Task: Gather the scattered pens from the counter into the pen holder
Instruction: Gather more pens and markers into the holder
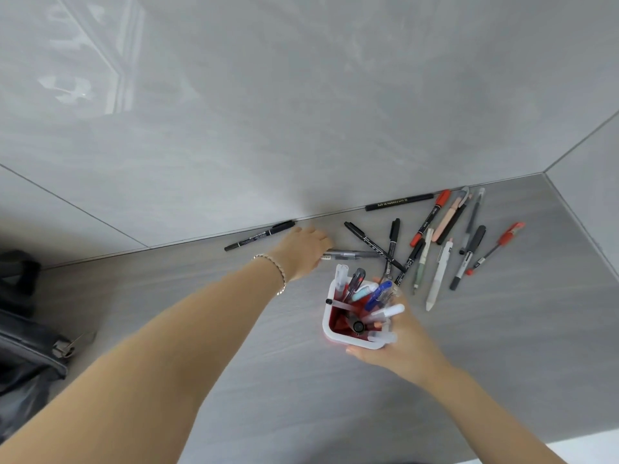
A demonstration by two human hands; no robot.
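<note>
Red-lined pen holder (338,324), already crowded, sits gripped in her right hand (398,349); her left hand (306,252) closes on a clear pen (351,254) lying far-left. Forcing it in could spill others.

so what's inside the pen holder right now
The pen holder, gripped by the right hand, holds several upright pens: clear ones, a blue pen, a white marker. Its red inside shows; the bottom and the pens' lower ends are hidden.
</note>
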